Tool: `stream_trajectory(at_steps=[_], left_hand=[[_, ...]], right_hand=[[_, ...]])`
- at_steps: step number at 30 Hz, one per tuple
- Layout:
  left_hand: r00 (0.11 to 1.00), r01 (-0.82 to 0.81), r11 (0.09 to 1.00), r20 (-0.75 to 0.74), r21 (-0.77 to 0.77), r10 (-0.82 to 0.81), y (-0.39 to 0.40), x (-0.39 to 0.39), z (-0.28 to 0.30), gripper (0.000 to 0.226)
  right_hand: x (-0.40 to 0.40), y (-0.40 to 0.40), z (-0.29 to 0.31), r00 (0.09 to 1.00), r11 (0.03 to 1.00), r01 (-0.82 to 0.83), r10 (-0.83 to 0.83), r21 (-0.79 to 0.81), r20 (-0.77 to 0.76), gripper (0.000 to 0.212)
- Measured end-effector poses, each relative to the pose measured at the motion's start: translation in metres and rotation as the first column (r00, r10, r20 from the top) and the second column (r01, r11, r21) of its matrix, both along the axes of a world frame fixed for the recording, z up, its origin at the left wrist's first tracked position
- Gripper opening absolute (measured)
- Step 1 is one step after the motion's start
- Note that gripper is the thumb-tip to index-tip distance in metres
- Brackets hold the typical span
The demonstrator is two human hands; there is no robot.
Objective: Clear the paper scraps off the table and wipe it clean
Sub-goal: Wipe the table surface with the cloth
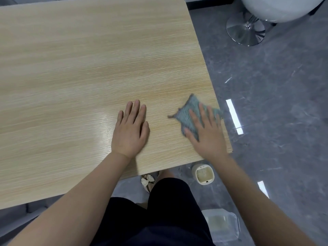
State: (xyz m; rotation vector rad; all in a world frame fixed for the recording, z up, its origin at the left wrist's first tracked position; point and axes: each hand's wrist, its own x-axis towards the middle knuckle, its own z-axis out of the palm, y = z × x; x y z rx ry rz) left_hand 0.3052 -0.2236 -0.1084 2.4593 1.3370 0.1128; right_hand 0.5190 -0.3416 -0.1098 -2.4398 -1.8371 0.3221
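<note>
From the head camera, the wooden bench (79, 68) shows no paper scraps anywhere in view, so the clearing looks finished and the wiping is the step in hand. The right hand (206, 132) lies flat, fingers (202, 112) spread wide, pressing a grey-green cloth (189, 112) against the bench near its right edge; the cloth sticks out ahead and left of those fingers. The left hand (130, 129) rests flat and empty, well left of the cloth. Below the bench edge, a small bin (148, 181) holds crumpled paper. How much surface remains unwiped cannot be told.

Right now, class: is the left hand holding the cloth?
No. The left hand lies flat and bare on the table; the cloth is under the right hand.
</note>
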Motion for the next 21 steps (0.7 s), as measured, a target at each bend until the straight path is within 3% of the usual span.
stream_trajectory(at_steps=[4,7,12,15,21], left_hand=[[1.000,0.002,1.000,-0.008,0.009,-0.002,-0.001,0.000,-0.001,0.060],[1.000,0.010,1.000,-0.016,0.008,-0.010,-0.002,0.000,-0.001,0.060],[1.000,0.011,1.000,-0.016,-0.002,-0.011,-0.002,-0.001,0.000,0.058],[1.000,0.007,1.000,-0.030,-0.013,-0.007,-0.005,-0.002,0.000,0.058],[0.999,0.024,0.999,-0.025,-0.021,-0.025,-0.017,-0.013,-0.002,0.060]], right_hand=[[-0.027,-0.046,-0.002,0.992,0.992,-0.126,0.126,0.000,-0.006,0.060],[-0.008,-0.030,0.000,0.983,0.983,-0.184,0.184,-0.008,0.013,0.061],[0.042,0.038,0.002,0.999,0.999,0.035,-0.036,-0.031,-0.027,0.066],[0.054,0.064,0.003,0.993,0.996,0.077,-0.079,-0.033,-0.082,0.064],[0.030,0.019,0.002,0.987,0.990,0.137,-0.138,-0.027,-0.076,0.063]])
